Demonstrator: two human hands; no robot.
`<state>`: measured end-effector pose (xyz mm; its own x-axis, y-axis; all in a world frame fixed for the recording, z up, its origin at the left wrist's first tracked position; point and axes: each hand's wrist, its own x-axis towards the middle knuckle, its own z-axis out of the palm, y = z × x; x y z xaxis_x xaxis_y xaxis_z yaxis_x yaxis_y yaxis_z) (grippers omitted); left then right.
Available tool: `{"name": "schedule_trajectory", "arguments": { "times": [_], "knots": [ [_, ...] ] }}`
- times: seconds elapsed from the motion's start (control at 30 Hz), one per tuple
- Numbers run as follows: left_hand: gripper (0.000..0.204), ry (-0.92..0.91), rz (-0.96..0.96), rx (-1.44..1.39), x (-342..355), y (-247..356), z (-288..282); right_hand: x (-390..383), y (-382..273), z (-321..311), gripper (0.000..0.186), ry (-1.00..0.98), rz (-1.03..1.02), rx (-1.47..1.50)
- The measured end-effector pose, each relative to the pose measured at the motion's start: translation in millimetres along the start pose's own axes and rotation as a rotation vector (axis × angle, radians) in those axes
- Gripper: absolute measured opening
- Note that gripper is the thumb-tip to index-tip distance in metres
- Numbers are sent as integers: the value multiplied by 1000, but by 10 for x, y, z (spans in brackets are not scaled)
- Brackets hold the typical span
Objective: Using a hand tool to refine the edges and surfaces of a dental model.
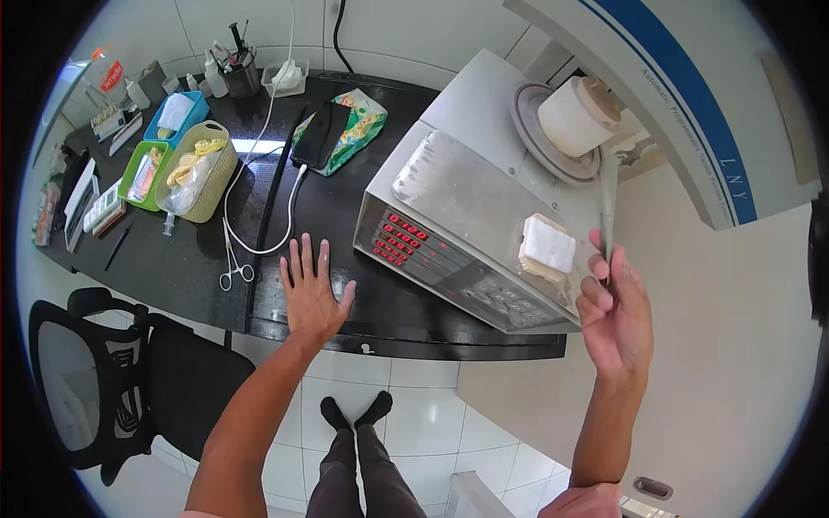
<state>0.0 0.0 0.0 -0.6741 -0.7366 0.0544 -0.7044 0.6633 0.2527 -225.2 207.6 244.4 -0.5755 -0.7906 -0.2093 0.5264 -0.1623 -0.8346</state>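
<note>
Tweezers (608, 198) are gripped near their rear end by the right hand (620, 319), fingers curled round the shaft. Blades are aimed straight ahead, past the right rim of the round plate (561, 169). The white ceramic cylinder (568, 125) is carried on that plate, ahead and slightly left of the right hand. Tip contact with it can't be told from here.

Left hand (313, 300): palm down on the tabletop (376, 298), fingers spread, nothing held. Good brace; should be held clear of the machine (485, 86) to its right.

Step judged to be tip work around the cylinder. Approach should be made slow and level so the plate isn't knocked. Squeeze should be light; ceramic likely brittle. Heat should be assumed, bare fingers held well back. The white pad (550, 245), just ahead and left of the right hand, shouldn't be brushed.
</note>
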Motion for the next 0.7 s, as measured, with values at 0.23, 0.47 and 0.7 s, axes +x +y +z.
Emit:
{"name": "schedule_trajectory", "arguments": {
  "times": [0.23, 0.47, 0.7],
  "knots": [
    [78, -9, -8, 8, 128, -53, -50, 332, -31, 156, 31, 248, -94, -70],
    [78, -33, -17, -16, 64, 25, -27, 383, -111, 193, 27, 123, -17, -348],
    [77, -15, -10, -19, 63, 32, -17, 504, -263, 178, 23, 266, -190, -440]
  ]
}}
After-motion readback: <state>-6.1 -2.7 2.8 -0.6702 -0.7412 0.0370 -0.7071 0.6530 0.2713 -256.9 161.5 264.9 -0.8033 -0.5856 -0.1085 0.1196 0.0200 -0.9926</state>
